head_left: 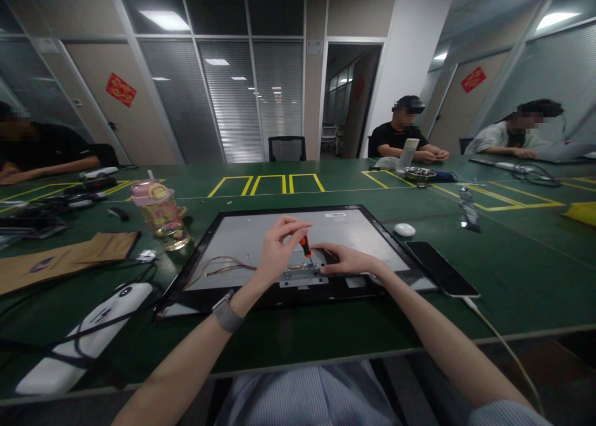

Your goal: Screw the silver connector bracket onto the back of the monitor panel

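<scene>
A screwdriver point(305, 246) with an orange and black handle stands nearly upright, its tip down at a small metal bracket point(302, 276) with connector ports. My left hand point(280, 244) has its fingers closed at the top of the handle. On the bracket's right end rests the thumb of my right hand point(347, 260), with the forefinger curving round towards the screwdriver's shaft; the fingers grip the bracket. Both lie over a flat display panel point(237, 240), grey-backed and black-framed, near the table's front edge. Thin coloured wires point(228, 261) run across the panel's left side.
Right of the panel lie a phone point(441, 267) on a cable and a white earbud case point(404, 230). To the left are a pink-lidded bottle point(161, 215), a white power strip point(88, 339) with black cables and a brown paper bag point(65, 261). Several people sit across the green table point(261, 345).
</scene>
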Available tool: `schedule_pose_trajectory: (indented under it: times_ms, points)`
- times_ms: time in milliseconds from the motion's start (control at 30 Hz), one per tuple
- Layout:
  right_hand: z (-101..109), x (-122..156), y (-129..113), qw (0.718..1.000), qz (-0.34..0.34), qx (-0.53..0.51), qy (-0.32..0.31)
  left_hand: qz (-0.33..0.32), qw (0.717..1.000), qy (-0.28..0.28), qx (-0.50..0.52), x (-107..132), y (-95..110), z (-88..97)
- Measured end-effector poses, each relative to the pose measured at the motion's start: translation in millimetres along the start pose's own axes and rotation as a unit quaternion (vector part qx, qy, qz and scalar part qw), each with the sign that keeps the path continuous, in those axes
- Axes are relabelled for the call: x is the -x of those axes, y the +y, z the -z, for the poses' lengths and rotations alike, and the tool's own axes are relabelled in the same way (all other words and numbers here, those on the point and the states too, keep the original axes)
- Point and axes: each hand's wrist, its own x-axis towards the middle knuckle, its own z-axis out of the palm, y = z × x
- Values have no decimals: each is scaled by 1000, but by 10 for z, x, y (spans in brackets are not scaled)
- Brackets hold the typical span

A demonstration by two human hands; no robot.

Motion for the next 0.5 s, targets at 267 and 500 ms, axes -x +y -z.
schedule_pose_trajectory:
  times_ms: [267, 500]
  points:
    - [3, -1, -23, 1000, -11, 18, 0, 19, 997, -55, 41, -1, 57, -10]
    - [-3, -5, 8, 1000, -3, 12, 9, 2, 1000, -8, -15, -6, -11, -4]
